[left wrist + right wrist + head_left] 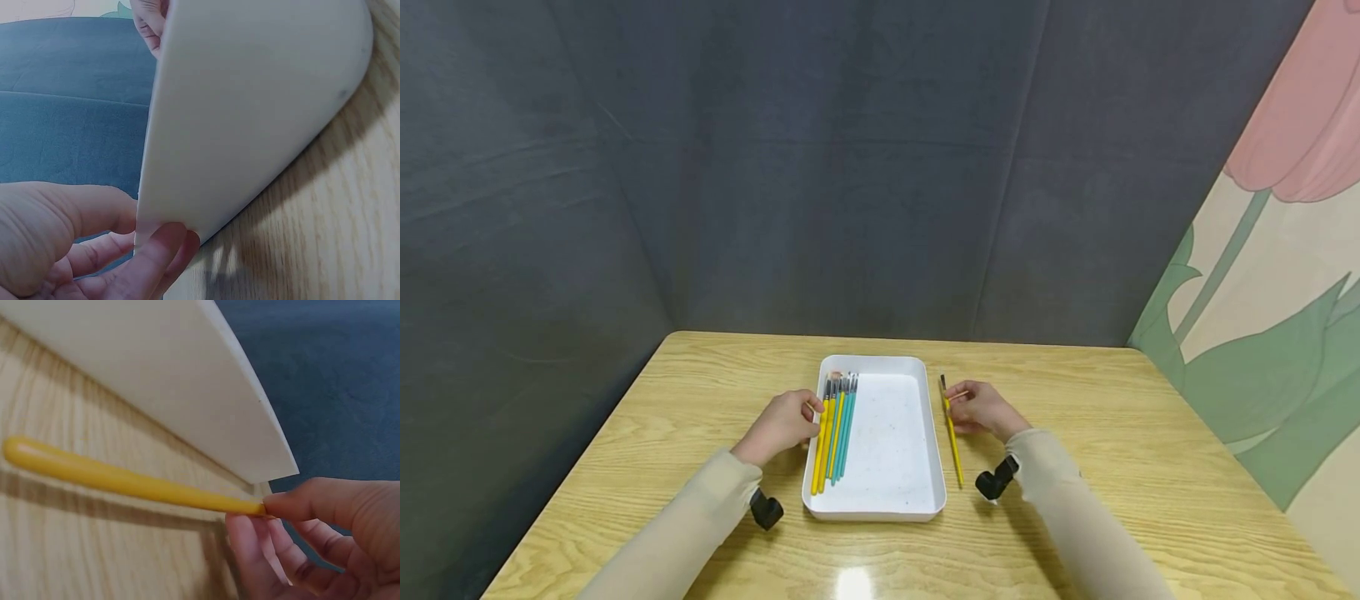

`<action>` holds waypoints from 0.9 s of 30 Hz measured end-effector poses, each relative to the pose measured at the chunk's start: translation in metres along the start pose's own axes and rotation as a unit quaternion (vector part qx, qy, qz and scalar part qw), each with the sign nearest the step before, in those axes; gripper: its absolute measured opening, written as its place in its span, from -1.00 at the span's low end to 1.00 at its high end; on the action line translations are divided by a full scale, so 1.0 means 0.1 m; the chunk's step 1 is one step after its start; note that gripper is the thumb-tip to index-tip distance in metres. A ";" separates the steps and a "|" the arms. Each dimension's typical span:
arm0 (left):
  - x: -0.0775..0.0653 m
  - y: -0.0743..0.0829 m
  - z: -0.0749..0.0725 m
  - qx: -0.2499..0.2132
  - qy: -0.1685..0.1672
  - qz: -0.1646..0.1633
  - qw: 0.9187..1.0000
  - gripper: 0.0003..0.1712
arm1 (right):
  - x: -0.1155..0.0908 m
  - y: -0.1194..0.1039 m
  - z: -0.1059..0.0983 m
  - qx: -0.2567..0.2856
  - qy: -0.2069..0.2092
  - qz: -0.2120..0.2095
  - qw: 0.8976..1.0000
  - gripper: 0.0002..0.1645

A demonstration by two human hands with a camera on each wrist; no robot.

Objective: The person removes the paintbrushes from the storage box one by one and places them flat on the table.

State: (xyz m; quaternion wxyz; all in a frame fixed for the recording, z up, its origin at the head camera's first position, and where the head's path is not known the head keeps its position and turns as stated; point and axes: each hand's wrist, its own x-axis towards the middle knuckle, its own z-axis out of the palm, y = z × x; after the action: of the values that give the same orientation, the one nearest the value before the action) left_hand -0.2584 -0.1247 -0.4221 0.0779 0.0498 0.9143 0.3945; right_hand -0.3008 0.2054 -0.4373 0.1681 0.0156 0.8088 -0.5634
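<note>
A white rectangular tray [895, 450] sits on the wooden table, with several paintbrushes [837, 433], yellow and teal, lying side by side along its left side, bristles toward the far end. My left hand [786, 423] holds the tray's left wall; in the left wrist view its thumb is at the rim and fingertips [169, 240] press the outer wall. To the right of the tray, my right hand [983, 407] pinches a yellow paintbrush [953, 442] between thumb and fingers near its bristle end. That brush's handle [125, 481] points toward the near table edge, close over the wood.
The light wooden table [1090, 417] extends to both sides of the tray. A dark grey cloth [850, 183] hangs behind and to the left. On the right is a wall with a painted tulip [1277, 125]. Each wrist wears a small black camera [997, 477].
</note>
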 end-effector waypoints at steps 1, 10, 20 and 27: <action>0.00 0.00 0.00 0.000 0.001 0.001 1.000 -0.69 | 0.01 0.01 0.00 -0.001 0.003 0.001 1.000 -0.54; 0.01 0.00 0.01 -0.003 -0.003 -0.005 1.000 -0.69 | 0.01 0.06 0.05 -0.016 0.014 0.007 1.000 -0.56; 0.00 0.01 0.01 -0.003 -0.004 -0.009 1.000 -0.70 | 0.03 0.07 0.10 -0.028 0.025 0.008 0.999 -0.61; 0.01 -0.01 0.01 0.002 -0.002 -0.010 1.000 -0.70 | 0.05 0.08 0.12 -0.044 0.030 0.004 0.999 -0.65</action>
State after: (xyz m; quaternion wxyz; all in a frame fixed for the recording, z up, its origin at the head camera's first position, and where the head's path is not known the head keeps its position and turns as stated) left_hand -0.2592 -0.1238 -0.4236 0.0836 0.0421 0.9152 0.3920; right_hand -0.3008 0.1968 -0.4501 0.1461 0.0282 0.8372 -0.5262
